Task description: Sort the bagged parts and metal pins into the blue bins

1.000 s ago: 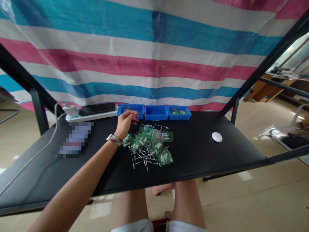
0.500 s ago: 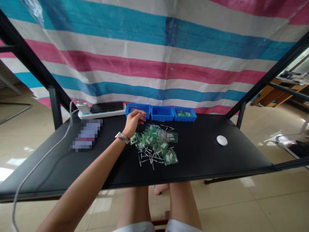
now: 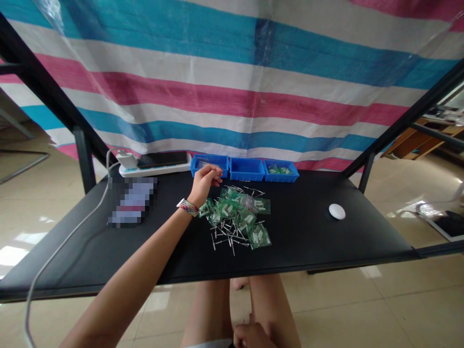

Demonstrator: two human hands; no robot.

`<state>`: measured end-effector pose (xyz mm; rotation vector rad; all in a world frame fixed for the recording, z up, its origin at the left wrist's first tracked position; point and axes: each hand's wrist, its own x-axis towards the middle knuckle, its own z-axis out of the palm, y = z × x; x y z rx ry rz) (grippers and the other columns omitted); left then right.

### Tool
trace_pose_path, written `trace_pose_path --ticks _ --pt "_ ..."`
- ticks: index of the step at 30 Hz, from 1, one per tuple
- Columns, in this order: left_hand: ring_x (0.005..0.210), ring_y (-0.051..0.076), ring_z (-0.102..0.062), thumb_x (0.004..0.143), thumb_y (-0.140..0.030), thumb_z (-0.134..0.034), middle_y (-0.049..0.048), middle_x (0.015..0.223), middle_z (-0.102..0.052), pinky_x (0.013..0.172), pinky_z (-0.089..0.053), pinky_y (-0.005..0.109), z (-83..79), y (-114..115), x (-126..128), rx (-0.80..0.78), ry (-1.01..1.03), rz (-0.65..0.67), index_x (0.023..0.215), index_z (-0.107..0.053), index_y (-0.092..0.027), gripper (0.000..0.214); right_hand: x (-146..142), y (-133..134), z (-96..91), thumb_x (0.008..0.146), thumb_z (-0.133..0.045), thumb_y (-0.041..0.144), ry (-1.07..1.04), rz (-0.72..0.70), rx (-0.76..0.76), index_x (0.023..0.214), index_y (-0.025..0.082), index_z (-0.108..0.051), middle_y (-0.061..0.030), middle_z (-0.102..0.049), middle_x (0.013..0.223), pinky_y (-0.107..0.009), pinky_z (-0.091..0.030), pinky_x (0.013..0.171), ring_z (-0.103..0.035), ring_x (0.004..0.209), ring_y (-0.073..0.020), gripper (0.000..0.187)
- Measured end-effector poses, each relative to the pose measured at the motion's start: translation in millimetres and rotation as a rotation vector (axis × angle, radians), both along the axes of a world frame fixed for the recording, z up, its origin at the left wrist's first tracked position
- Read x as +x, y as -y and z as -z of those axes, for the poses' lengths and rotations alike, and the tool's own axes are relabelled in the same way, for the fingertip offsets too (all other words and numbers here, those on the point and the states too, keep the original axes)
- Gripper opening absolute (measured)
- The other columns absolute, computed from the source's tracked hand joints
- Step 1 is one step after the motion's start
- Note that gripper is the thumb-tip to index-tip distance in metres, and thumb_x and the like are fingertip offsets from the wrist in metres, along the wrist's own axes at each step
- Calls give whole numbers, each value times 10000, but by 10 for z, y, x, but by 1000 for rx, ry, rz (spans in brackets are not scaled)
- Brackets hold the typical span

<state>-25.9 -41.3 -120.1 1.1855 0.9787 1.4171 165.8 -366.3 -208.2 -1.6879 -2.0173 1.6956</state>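
Note:
My left hand (image 3: 206,183), with a woven band at the wrist, is just in front of the left blue bin (image 3: 209,161). Its fingers curl together; anything inside them is too small or hidden to make out. Below and right of it is a pile of small green-tinted plastic bags (image 3: 226,209) with pale pieces inside. Thin metal pins like blind rivets (image 3: 232,237) lie loose around and under the bags. My right hand (image 3: 253,335) is low over my lap at the bottom edge, partly cut off, its fingers unclear.
A middle blue bin (image 3: 247,169) and a right blue bin (image 3: 281,171) with green bags line the back. A dark phone (image 3: 163,159) lies on a white power strip (image 3: 155,171). A white round object (image 3: 337,211) sits at right. A cable (image 3: 68,234) crosses the left side.
My right hand has come into view over my lap. My left hand stays at the left bin, almost unmoved. The whole view has shifted slightly.

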Motion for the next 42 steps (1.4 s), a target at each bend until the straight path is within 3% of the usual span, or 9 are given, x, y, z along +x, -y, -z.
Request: trace_pose_path --ticks 2,7,10,12,17,23,28,35,42 --pt "641 131 -653 732 -341 -729 28 799 -685 544 -484 218 14 -8 0 22 -16 2 829 -704 -162 205 59 -48 -118 844 -735 251 -11 -72 -68 800 262 -783 6 -649 699 -270 -496 658 -678 747 -205 67" --pt "625 126 -641 761 -331 -712 29 800 -679 533 -476 221 0 16 16 97 -65 13 819 -705 -161 179 415 -71 -681 917 -726 338 -202 -98 100 875 280 -769 16 -671 765 -263 -518 720 -678 775 -180 83" --pt "612 124 -637 775 -319 -697 30 801 -677 528 -475 224 -19 56 48 135 -110 44 822 -711 -159 167 547 -316 -946 1004 -614 243 -238 239 725 966 244 -749 -46 -723 881 -313 -580 832 -701 859 -207 139" --pt "609 126 -641 782 -318 -689 32 794 -676 530 -478 226 -28 82 71 141 -131 63 827 -717 -158 168 583 -584 -1000 1001 -611 182 -112 260 1049 1218 255 -745 -110 -754 1118 -432 -604 998 -713 1063 -274 266" --pt "606 130 -645 784 -318 -684 41 784 -686 527 -471 224 -23 110 105 141 -172 87 822 -719 -160 167 651 -1075 -820 972 -625 94 171 136 1251 1349 252 -730 -120 -748 1253 -541 -583 1087 -656 1236 -322 422" --pt "603 130 -647 784 -307 -674 38 774 -681 526 -470 225 -4 102 108 148 -162 91 824 -722 -160 160 741 -1114 -739 1015 -630 117 88 142 1278 1156 229 -796 -96 -786 1088 -465 -583 998 -696 1085 -276 244" --pt "601 130 -641 796 -299 -672 37 772 -682 534 -475 232 9 104 118 167 -169 114 829 -718 -160 150 809 -1249 -811 1052 -594 192 -145 388 1227 1043 214 -786 -85 -780 1008 -391 -590 883 -724 942 -236 193" --pt "625 154 -639 875 -417 -688 45 752 -690 571 -488 260 -53 196 144 171 -197 263 864 -741 -166 257 712 -1936 -812 889 -812 543 -709 758 655 926 186 -780 -49 -735 784 -336 -609 583 -709 649 -213 360" --pt "614 174 -633 865 -511 -791 20 694 -682 560 -475 272 -86 318 251 142 -285 350 877 -708 -195 327 495 -2672 -913 710 -929 507 -933 594 334 939 194 -742 -30 -764 836 -402 -668 740 -748 693 -213 431"
